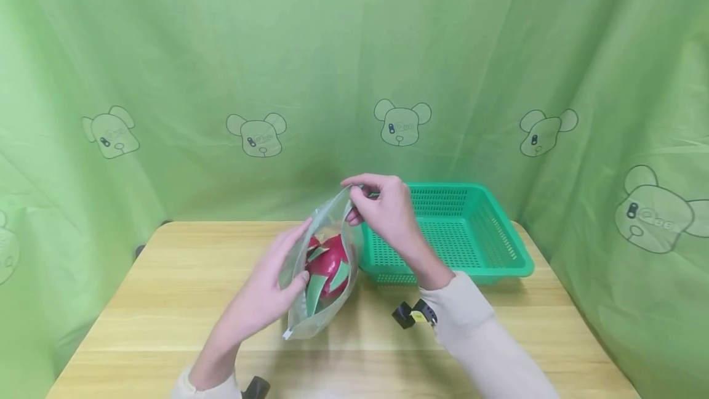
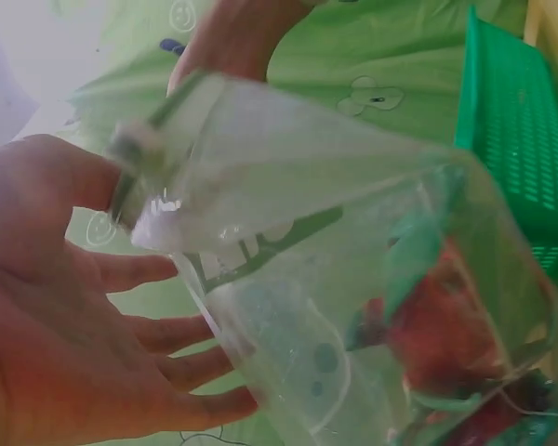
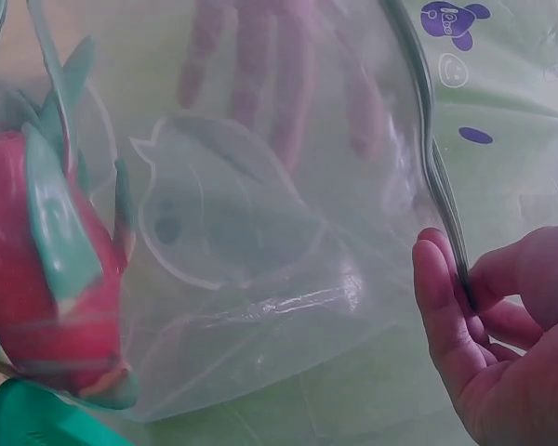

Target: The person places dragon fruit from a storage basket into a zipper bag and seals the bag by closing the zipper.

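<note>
A clear zip bag (image 1: 324, 326) with a pale bird print (image 3: 228, 209) stands mouth up over the table. Inside lies a red dragon fruit (image 1: 330, 260) with green scales, seen through the film in both wrist views. My right hand (image 1: 388, 205) pinches the far corner of the bag's mouth between thumb and fingers. On the near left side, my left hand (image 1: 271, 282) has its fingers straight and spread against the bag, thumb near the rim. A white zip slider (image 1: 287, 334) sits at the near corner.
A green plastic basket (image 1: 520, 254) with slotted walls stands at the back right, behind my right forearm. The wooden table (image 1: 183, 300) reaches back to a green curtain (image 1: 327, 48) printed with bear heads.
</note>
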A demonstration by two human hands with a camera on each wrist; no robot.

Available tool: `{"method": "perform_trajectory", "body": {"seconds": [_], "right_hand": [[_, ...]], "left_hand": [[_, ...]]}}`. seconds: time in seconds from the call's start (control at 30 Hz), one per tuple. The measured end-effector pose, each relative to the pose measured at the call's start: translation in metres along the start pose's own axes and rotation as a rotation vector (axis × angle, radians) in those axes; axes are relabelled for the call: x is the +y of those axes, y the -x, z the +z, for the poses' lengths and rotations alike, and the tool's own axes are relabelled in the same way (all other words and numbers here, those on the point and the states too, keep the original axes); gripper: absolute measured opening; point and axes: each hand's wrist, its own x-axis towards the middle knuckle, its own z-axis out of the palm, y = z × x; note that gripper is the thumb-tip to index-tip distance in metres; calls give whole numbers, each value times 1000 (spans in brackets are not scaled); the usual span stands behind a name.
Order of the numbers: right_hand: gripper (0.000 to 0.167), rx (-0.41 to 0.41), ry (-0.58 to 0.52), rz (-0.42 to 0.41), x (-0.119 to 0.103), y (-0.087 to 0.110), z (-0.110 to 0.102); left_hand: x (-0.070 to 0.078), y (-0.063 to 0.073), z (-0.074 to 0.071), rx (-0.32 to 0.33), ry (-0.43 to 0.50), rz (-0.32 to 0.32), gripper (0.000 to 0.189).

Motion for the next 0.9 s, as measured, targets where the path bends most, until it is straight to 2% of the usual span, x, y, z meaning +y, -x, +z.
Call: {"method": "perform_trajectory", "body": {"seconds": [0.17, 0.23, 0.4, 0.47, 0.57, 0.67, 0.77, 0.9], "right_hand": [[26, 13, -46, 23, 1, -3, 1], [26, 20, -71, 33, 1, -4, 2], [28, 53, -145, 53, 3, -8, 4], [28, 68, -174, 63, 5, -9, 4], [27, 71, -203, 78, 7, -10, 4], [27, 51, -211, 87, 8, -11, 3], [27, 32, -212, 93, 8, -10, 0], [26, 18, -207, 111, 10, -7, -6]], "left_hand": [[3, 15, 10, -10, -90, 15, 87], [6, 22, 13, -12, -129, -3, 90], [10, 39, 15, -50, -224, -79, 113], [11, 42, 14, -65, -260, -62, 111], [11, 47, 13, -70, -299, -28, 95], [12, 50, 11, -43, -321, -31, 76], [11, 52, 8, 4, -343, -49, 55], [9, 51, 5, 92, -374, -4, 33]]}}
